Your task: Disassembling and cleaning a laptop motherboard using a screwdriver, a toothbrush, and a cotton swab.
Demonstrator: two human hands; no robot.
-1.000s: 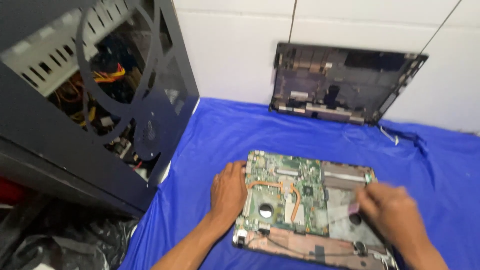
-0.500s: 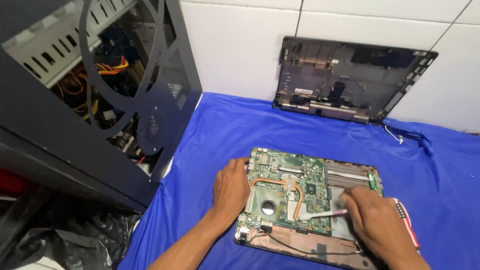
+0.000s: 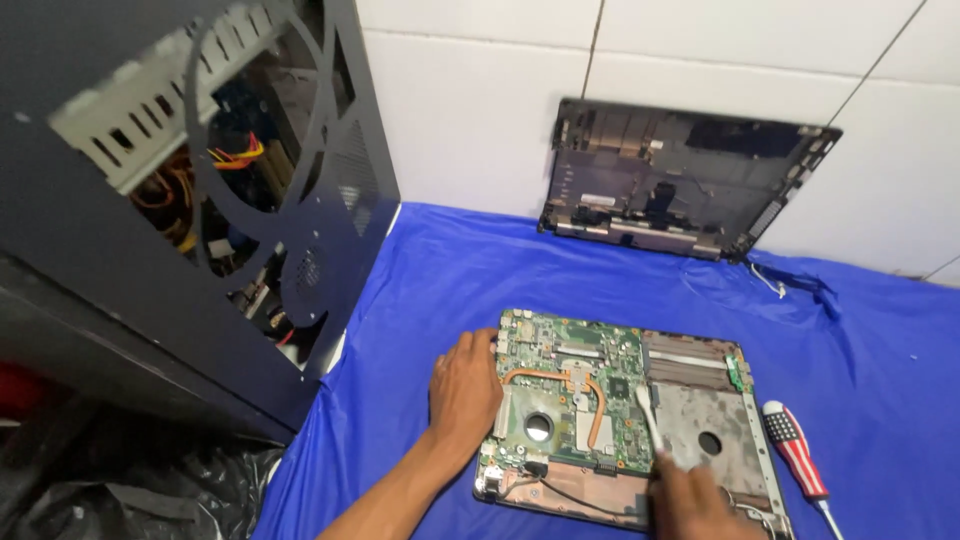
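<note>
Altogether: two hands (image 3: 465,390) (image 3: 695,500), one laptop board (image 3: 570,395), one screwdriver (image 3: 795,450).

Head camera, close, looking steeply down at laptop board (image 3: 600,400), seemingly forward-tilted.

The table (image 3: 480,290) is covered by a smooth blue cloth with a soft sheen. A green circuit board (image 3: 565,390) is crossed by dull copper pipes (image 3: 560,378), beside a scuffed grey metal plate (image 3: 700,430). A white plastic tool (image 3: 650,420) is laid across it. The screwdriver (image 3: 795,450) is handled in glossy red plastic. The computer case (image 3: 150,200) is made of matt dark perforated metal, the laptop shell (image 3: 680,180) of matt black plastic; the wall tiles (image 3: 480,100) are glazed white.
</note>
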